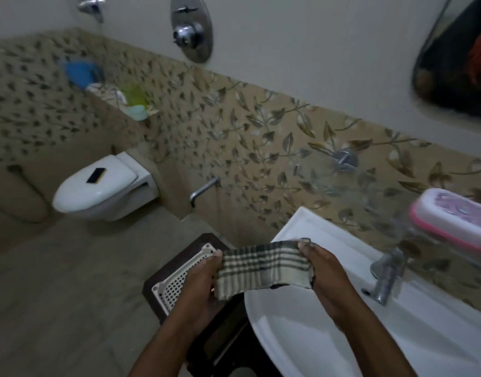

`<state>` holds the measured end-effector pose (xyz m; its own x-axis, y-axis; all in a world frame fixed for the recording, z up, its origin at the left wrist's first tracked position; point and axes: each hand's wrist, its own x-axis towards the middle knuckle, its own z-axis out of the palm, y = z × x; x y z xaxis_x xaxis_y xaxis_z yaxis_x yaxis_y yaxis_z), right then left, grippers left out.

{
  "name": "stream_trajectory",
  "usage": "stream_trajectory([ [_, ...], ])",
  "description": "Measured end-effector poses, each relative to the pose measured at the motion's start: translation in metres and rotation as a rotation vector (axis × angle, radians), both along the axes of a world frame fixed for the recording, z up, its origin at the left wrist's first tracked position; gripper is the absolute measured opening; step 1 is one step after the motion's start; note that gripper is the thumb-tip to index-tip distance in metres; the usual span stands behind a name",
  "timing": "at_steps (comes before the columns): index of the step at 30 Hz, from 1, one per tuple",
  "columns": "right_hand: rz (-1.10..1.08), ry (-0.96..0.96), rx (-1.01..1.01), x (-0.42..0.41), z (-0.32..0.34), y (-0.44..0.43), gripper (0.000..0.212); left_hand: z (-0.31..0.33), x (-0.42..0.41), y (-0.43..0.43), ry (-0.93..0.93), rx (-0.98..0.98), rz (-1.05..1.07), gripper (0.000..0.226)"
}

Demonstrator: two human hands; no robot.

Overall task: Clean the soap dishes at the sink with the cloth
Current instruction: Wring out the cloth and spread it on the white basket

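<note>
A checked grey-and-cream cloth (263, 266) is stretched between my two hands above the left rim of the white sink (342, 336). My left hand (204, 281) grips its left end and my right hand (325, 270) grips its right end. A white perforated soap dish (176, 276) lies on a dark stool (163, 270) just left of the sink, partly hidden behind my left hand. A pink-and-white soap dish (457, 221) rests on a glass shelf at the right, above the tap.
A chrome tap (383, 276) stands at the back of the sink. A white toilet (97, 186) with a dark phone (95, 175) on its lid is far left. A wall spout (204, 187) sticks out between them. Mirror (457, 58) at upper right.
</note>
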<state>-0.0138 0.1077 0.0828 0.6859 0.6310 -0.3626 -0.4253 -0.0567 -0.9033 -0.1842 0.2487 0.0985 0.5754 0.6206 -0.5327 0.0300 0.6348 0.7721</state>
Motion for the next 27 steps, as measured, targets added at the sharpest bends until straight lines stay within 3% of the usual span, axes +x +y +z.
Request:
stream_trajectory([
  [3,0.132,0.029,-0.032,0.004,-0.006,0.030,0.026,-0.015,-0.029,0.024,-0.033,-0.030,0.038,0.022],
  [8,0.362,-0.029,-0.234,0.007,-0.035,0.095,0.027,-0.055,-0.071,0.070,0.153,0.060,0.178,0.006],
  [11,0.411,-0.194,-0.410,0.008,-0.062,0.143,0.021,-0.094,-0.092,0.100,0.249,0.061,0.273,0.004],
  [14,0.474,-0.443,-0.550,0.006,-0.103,0.190,0.006,-0.140,-0.105,0.123,0.359,0.041,0.299,0.016],
  [18,0.537,-0.634,-0.632,-0.006,-0.164,0.243,0.007,-0.202,-0.105,0.150,0.470,0.013,0.394,0.011],
  [22,0.546,-0.662,-0.765,-0.011,-0.220,0.279,0.016,-0.259,-0.097,0.172,0.578,-0.028,0.461,0.023],
  [27,0.505,-0.663,-0.854,-0.005,-0.284,0.299,0.015,-0.310,-0.081,0.193,0.727,0.013,0.487,0.022],
])
